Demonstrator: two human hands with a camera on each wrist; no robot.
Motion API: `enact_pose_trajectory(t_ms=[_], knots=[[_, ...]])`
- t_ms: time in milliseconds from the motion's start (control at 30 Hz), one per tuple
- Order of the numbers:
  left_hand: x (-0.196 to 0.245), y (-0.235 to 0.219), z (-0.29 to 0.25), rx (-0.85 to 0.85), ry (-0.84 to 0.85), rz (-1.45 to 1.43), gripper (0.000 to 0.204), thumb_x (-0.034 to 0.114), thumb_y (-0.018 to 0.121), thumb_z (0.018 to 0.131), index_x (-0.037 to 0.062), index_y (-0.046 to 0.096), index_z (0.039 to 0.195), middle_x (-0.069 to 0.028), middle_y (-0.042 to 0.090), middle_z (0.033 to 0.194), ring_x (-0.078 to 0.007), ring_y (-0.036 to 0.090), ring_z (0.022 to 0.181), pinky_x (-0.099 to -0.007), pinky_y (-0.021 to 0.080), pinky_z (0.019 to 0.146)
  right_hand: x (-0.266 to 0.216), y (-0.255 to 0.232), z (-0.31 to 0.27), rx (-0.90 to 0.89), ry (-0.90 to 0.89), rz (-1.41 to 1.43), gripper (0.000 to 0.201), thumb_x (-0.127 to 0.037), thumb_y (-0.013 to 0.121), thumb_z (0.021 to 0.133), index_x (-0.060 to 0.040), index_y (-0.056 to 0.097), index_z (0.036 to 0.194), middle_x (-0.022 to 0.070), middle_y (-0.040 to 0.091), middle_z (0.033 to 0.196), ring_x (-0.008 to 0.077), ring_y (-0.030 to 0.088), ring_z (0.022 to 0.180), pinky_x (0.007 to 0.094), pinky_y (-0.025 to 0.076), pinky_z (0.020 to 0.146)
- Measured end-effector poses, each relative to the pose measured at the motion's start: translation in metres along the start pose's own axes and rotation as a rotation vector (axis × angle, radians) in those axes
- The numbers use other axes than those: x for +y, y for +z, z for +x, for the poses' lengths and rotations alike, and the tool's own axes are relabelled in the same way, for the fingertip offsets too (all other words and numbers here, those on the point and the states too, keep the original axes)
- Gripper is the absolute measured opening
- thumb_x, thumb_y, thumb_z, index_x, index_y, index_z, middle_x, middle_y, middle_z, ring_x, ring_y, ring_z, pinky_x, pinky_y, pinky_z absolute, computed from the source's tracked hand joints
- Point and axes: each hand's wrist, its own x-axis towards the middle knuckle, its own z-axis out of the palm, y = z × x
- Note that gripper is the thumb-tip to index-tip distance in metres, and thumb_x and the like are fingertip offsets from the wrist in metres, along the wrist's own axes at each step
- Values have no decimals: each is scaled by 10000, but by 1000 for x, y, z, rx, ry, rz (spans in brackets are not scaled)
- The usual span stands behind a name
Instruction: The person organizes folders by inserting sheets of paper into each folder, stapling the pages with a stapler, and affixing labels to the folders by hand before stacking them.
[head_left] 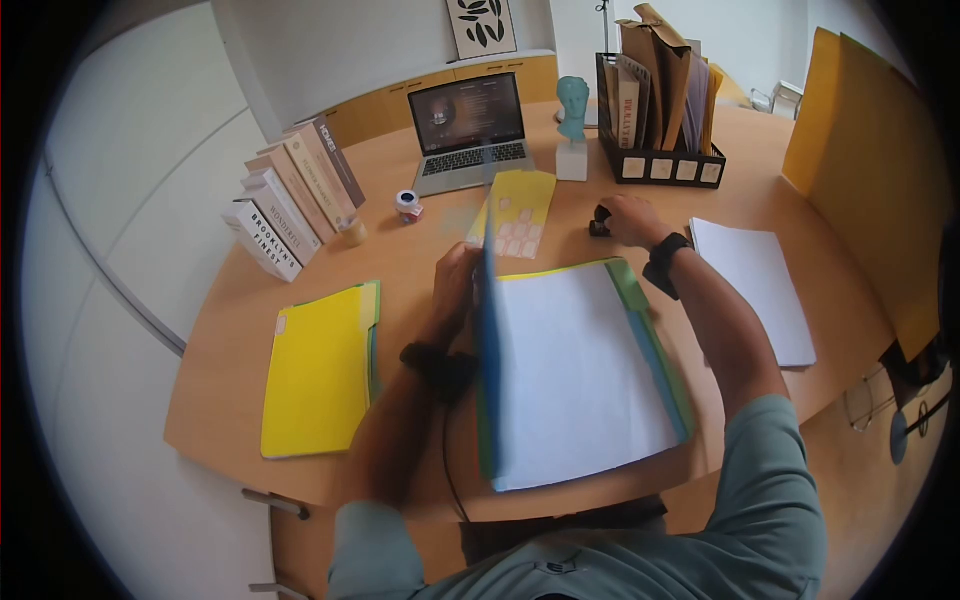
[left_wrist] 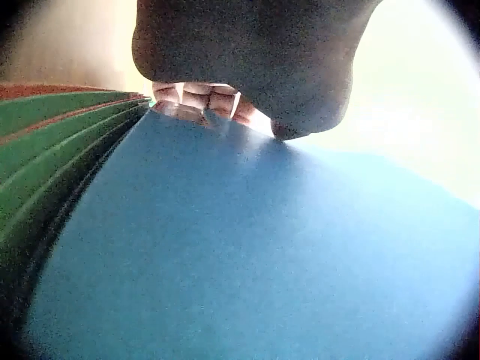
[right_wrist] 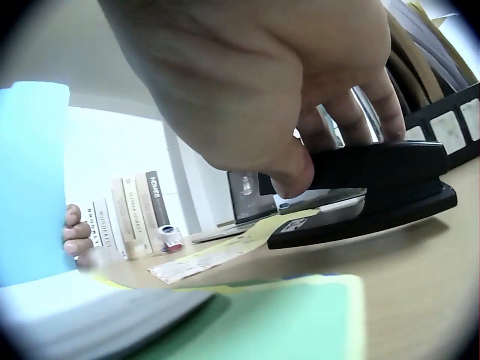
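Note:
My left hand (head_left: pixel 457 290) grips the edge of a blue folder cover (head_left: pixel 491 370) that stands upright at the left side of an open folder stack; its fingers (left_wrist: pixel 196 97) show over the blue sheet in the left wrist view. White paper (head_left: pixel 580 370) lies on the stack, with green and blue edges beyond it. Above the stack, my right hand (head_left: pixel 634 221) holds a black stapler (head_left: pixel 600 222). In the right wrist view thumb and fingers are round the upper arm of the stapler (right_wrist: pixel 375 169), which is just over or on the table; contact cannot be told.
A yellow folder (head_left: pixel 318 370) lies at left, white sheets (head_left: pixel 755 290) at right. Behind are a yellow label sheet (head_left: pixel 520 210), a laptop (head_left: pixel 470 130), a small bust (head_left: pixel 572 110), a black file rack (head_left: pixel 665 168), a tape roll (head_left: pixel 408 206) and several books (head_left: pixel 295 195). Tall yellow panels (head_left: pixel 860 180) stand far right.

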Motion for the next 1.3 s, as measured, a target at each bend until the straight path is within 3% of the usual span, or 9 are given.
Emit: enact_pose_trajectory(t_ms=[133,233,267,367,467,600,833,933,1300], knots=[[-11,-11,11,-39,36,387,402,345,631,896,-12,645,1080,-106,650,799,-219,647,717,-359,538,734,30,16,1,149,-21,117,207,-152,637,863,-61,688,1042,123,690,1100,310,647,1080,419,514,871],[1,-16,-1,-96,3,783,470,341,673,876,-33,620,1157,-89,650,859,-159,640,807,-323,525,742,63,10,46,66,-392,-612,191,-128,581,902,-13,708,985,118,693,1124,260,640,1110,377,524,873],[21,-12,-10,-167,-208,670,524,349,695,836,-24,612,1195,-131,698,897,-203,685,879,-331,537,782,51,-12,36,95,-298,-247,182,-94,554,911,4,706,925,110,699,1026,225,661,980,351,534,782],[19,-19,-16,-147,-107,992,508,330,678,842,-4,608,1219,-175,728,958,-263,711,898,-342,543,795,-11,-68,16,-41,55,787,206,-52,526,913,32,690,821,87,691,794,168,667,689,313,533,588],[21,-17,-22,-199,-93,1022,499,336,665,850,16,611,1228,-195,733,991,-305,716,868,-364,546,792,-55,-56,23,-18,-118,633,176,-97,569,887,25,694,868,82,649,670,149,627,566,310,515,537],[-8,-29,-18,-169,-25,774,455,298,646,855,2,620,1200,-198,726,974,-306,709,860,-382,546,787,-96,-1,44,-32,-243,452,210,-148,592,787,-39,747,877,215,703,859,388,678,805,447,538,747],[-14,-26,-21,-27,15,501,329,196,597,853,-28,664,1084,-219,719,897,-324,715,830,-398,556,773,-88,79,76,-110,-265,394,185,-195,683,734,-39,747,810,181,716,798,330,688,750,419,542,706],[-25,-27,-19,13,4,347,278,151,578,859,-34,675,1042,-204,715,851,-280,711,783,-373,554,734,-83,86,75,-220,-166,503,157,-172,734,685,-39,733,769,123,704,732,216,667,703,357,516,643],[-7,-21,-22,-11,-103,-43,247,48,493,910,-66,659,1054,-83,690,871,-118,641,757,-265,518,692,-85,73,77,-404,-86,508,158,-68,702,691,-46,734,845,99,716,800,213,644,729,328,503,648]])
